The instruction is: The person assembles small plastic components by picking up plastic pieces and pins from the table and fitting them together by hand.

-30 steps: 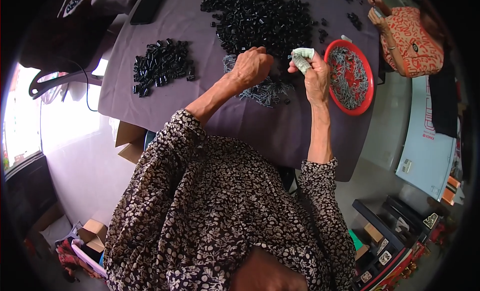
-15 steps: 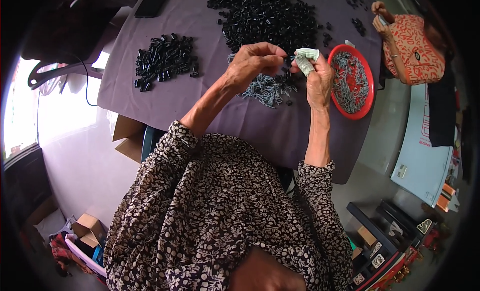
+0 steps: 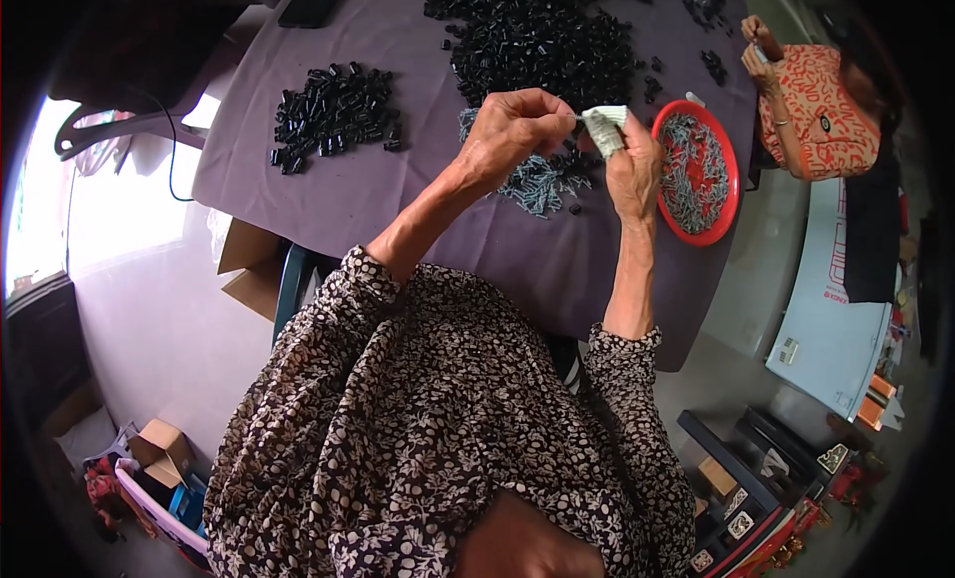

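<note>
My left hand (image 3: 509, 138) is closed in a pinch over the table, with a thin bit of something at its fingertips that is too small to name. Opposite it and almost touching, my right hand (image 3: 634, 172) has its fingers bent together. A pale knitted finger cover (image 3: 605, 130) is on its fingers, and whatever they pinch is hidden. Beneath the hands lies a pile of small grey screw-like pins (image 3: 540, 185). Just beyond them spreads a large heap of small black plastic pieces (image 3: 537, 56).
Right of my hands stands a red dish (image 3: 734, 180) holding more grey pins. A smaller pile of black pieces (image 3: 336, 115) lies left on the purple tablecloth (image 3: 328, 195). A dark flat object (image 3: 308, 3) rests at the far left. Another person (image 3: 821, 110) sits at the right edge.
My fingertips have come closer together, the left hand shifting slightly right toward the right hand. The view has tilted a little. The other person's hands have moved slightly.
</note>
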A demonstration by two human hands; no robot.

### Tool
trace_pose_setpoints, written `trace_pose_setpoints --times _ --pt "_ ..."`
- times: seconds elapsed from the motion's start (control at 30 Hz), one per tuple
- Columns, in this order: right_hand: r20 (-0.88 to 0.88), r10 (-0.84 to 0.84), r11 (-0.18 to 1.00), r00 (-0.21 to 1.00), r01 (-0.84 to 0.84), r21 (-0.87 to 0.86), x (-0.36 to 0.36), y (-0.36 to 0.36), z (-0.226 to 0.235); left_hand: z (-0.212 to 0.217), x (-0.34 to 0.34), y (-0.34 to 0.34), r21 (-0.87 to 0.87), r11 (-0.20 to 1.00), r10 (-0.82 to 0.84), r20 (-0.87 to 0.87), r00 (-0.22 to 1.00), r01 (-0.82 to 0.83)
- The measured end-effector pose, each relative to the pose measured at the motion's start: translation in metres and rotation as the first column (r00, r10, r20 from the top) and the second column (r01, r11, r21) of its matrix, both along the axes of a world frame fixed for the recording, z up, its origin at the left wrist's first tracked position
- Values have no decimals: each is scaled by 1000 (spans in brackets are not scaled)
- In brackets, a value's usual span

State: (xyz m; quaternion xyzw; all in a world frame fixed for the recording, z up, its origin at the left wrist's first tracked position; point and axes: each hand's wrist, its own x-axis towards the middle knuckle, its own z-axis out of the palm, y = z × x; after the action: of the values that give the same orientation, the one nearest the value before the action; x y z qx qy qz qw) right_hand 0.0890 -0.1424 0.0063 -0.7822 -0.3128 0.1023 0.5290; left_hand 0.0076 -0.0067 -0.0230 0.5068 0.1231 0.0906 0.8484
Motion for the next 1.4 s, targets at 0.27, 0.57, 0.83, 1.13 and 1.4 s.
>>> trace_pose_setpoints --times 0.27,0.57,0.83,1.13,1.4 --pt "86 93 995 992 -88 -54 8 -3 -19 15 -5 1 501 866 55 -119 991 12" --pt "-124 1 999 992 4 45 8 -6 -19 -18 -2 4 719 693 154 -83 985 -48" --pt "-89 25 999 996 -21 37 2 -5 -23 -16 -1 14 -22 999 -50 -106 993 48" --pt "-40 9 998 999 -7 62 -4 -4 -10 -13 -3 8 -198 980 -36 -95 995 17" --pt "73 7 999 997 -10 50 -6 -3 -8 -2 -3 4 -172 985 -22 -12 1000 20"
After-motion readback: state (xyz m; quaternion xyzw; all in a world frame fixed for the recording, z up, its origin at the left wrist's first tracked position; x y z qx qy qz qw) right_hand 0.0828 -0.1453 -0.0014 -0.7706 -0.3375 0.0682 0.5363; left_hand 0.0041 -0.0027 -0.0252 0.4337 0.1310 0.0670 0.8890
